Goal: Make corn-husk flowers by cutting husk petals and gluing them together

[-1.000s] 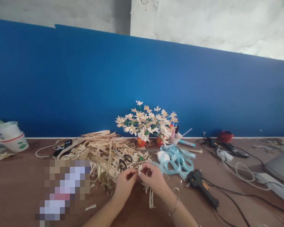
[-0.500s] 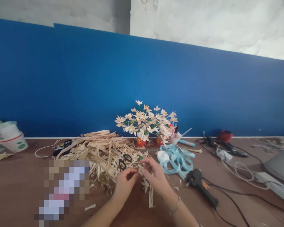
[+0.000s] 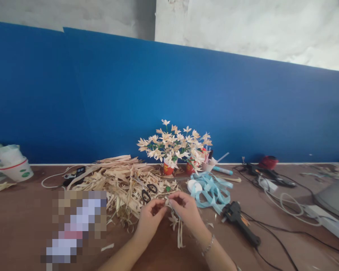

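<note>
My left hand (image 3: 151, 217) and my right hand (image 3: 186, 210) meet low in the middle of the view, thumbs and fingers pinched on a small pale piece of dried husk (image 3: 167, 202). Its exact shape is mostly hidden by the fingertips. Under the right hand lie a pale star-shaped flower (image 3: 173, 221) and thin husk strips (image 3: 180, 237). Black-handled scissors (image 3: 149, 192) rest on the husk pile (image 3: 115, 180) just beyond the left hand. Behind both hands, white husk flowers (image 3: 175, 141) stand in red cups (image 3: 168, 168).
Blue ribbon (image 3: 211, 190) is heaped beyond the right hand, with a white roll (image 3: 194, 186) at its side. A black glue gun (image 3: 240, 224) trails a cord rightward. White cables (image 3: 285, 203) lie farther right; a paper cup (image 3: 17, 169) stands far left. A blue partition (image 3: 101, 94) backs the table.
The right fingers have moved slightly down and closer to the left fingertips, where the pale piece now shows. The left hand has hardly moved, and the things on the table stay put.
</note>
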`<control>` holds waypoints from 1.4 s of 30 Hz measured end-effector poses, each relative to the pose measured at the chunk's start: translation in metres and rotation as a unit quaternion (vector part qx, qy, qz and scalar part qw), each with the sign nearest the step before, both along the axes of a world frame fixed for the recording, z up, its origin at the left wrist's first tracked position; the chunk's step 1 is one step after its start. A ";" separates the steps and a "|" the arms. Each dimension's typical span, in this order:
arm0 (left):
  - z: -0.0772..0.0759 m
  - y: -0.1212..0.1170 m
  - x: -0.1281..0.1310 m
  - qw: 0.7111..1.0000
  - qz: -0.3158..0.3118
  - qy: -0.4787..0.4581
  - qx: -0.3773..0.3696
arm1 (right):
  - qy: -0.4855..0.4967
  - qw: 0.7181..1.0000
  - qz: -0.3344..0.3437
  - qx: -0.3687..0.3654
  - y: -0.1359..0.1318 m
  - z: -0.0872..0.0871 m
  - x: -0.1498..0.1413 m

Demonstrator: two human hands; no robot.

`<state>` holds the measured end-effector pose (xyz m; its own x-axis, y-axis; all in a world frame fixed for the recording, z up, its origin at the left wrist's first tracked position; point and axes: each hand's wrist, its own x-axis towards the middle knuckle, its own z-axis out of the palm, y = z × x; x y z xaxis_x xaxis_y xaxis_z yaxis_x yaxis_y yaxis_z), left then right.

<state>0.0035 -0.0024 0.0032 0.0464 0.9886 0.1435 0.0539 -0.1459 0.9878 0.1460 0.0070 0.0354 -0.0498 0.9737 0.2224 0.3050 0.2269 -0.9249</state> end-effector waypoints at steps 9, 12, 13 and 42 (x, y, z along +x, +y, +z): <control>0.003 -0.002 -0.001 0.995 0.014 0.097 0.026 | -0.068 0.993 0.034 0.089 -0.003 0.005 0.001; 0.002 -0.003 0.000 0.992 0.008 0.125 0.029 | -0.079 0.991 0.040 0.100 -0.004 0.006 0.001; 0.002 -0.003 0.000 0.992 0.007 0.126 0.028 | -0.082 0.991 0.039 0.098 -0.004 0.006 0.001; 0.004 -0.003 -0.003 0.997 0.024 0.067 -0.014 | -0.045 0.998 0.007 0.048 -0.005 0.008 -0.002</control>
<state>0.0004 -0.0055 0.0070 0.0163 0.9936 0.1119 0.1928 -0.1129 0.9747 0.1444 0.0023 0.0430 -0.0863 0.9474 0.3083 0.3825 0.3172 -0.8678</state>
